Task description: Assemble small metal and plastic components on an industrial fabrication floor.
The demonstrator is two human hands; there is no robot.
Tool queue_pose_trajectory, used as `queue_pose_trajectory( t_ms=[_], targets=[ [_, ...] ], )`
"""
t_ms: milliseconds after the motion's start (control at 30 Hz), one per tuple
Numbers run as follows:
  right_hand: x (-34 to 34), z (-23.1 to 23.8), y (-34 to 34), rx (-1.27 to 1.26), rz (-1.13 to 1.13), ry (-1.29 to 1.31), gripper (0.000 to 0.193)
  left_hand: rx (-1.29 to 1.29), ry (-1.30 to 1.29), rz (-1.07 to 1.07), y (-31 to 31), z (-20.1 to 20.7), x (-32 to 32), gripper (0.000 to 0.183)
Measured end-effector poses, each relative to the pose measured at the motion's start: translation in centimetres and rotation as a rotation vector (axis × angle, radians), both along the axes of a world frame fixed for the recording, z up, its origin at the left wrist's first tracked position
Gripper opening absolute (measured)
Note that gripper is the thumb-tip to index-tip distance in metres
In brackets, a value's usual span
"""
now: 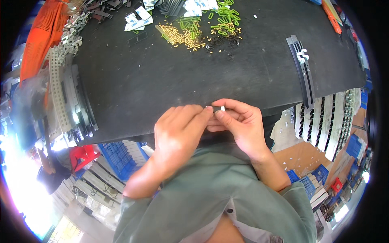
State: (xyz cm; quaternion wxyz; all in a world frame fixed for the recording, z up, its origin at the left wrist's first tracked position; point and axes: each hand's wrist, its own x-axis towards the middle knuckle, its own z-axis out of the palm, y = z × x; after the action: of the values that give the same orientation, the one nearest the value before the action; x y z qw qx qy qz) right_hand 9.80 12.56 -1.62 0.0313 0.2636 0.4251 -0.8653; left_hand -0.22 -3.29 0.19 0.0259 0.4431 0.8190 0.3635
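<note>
My left hand (pixel 178 131) and my right hand (pixel 239 123) meet at the near edge of a black work table (pixel 170 77). Between the fingertips of both hands sits a small white part (pixel 222 108), pinched from both sides. Most of the part is hidden by my fingers, so its shape is unclear. Both wrists come up from my grey-green shirt at the bottom of the view.
Far on the table lie brass-coloured small parts (pixel 182 37), green loops (pixel 225 18), white tabs (pixel 137 20) and black bits (pixel 225 40). Long black strips (pixel 302 69) lie at the right, grey metal strips (pixel 65 97) at the left, an orange crate (pixel 38 38) beyond. Blue crates (pixel 119 156) stand below.
</note>
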Motion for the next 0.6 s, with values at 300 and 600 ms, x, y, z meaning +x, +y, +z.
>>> queue_pose_trajectory(
  t_ms=[300,600],
  targets=[
    [-0.2,0.3,0.5,-0.023,0.000,0.012,0.026,0.204,-0.987,0.268,-1.2,0.0,0.6,0.014],
    [0.5,1.5,0.1,0.053,0.056,0.026,0.025,0.348,-1.233,0.264,-1.2,0.3,0.9,0.014]
  ],
)
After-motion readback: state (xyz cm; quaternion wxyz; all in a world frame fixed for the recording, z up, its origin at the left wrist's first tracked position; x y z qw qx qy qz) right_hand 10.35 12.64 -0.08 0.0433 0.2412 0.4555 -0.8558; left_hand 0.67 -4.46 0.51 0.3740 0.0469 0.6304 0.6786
